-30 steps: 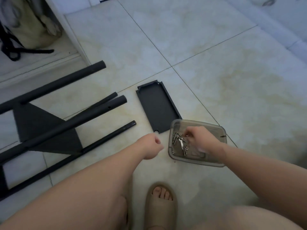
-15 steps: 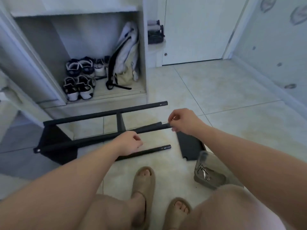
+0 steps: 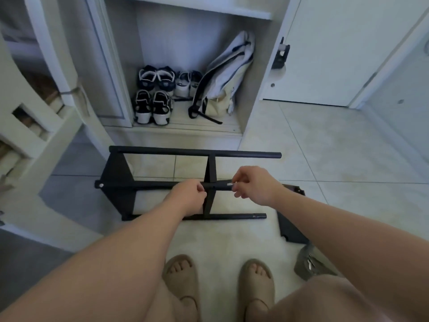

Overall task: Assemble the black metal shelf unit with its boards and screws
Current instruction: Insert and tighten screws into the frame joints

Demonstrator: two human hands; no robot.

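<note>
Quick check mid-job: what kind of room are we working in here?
Most likely a home entryway: a white door beside an open cabinet nook holding shoes and a backpack, with the black shelf frame lying on the tiled floor.

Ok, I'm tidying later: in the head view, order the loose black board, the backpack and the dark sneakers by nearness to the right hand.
1. Loose black board: floor, just right of the right hand.
2. Backpack: cabinet ahead.
3. Dark sneakers: cabinet's back left.
</note>
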